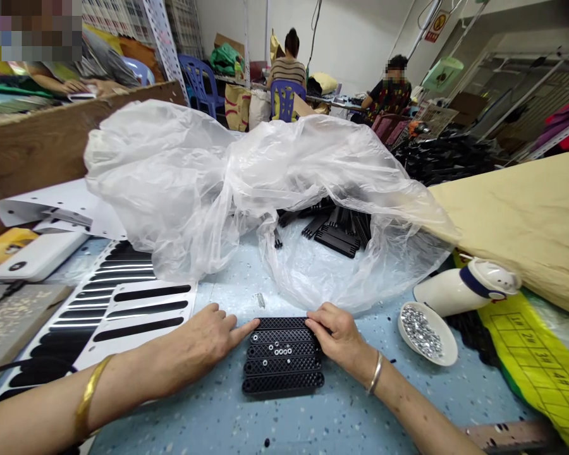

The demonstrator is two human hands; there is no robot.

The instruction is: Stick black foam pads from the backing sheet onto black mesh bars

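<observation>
Several black textured plastic bars [282, 364] lie side by side in a row on the blue speckled table [227, 417]. Small silver rings rest on the middle bars. My left hand [203, 344] lies beside the row's left end, its index finger stretched out and touching the top bars. My right hand [336, 335] sits at the right end, its fingers curled and pressed together against the top bar. What those fingertips pinch is too small to make out.
A white bowl [448, 351] of small silver rings stands right of my right hand. A big clear plastic bag [227, 183] holding more black parts [336, 230] lies behind. White sheets with black strips [137, 309] are left. A white bottle [464, 287] lies right. Other people sit far back.
</observation>
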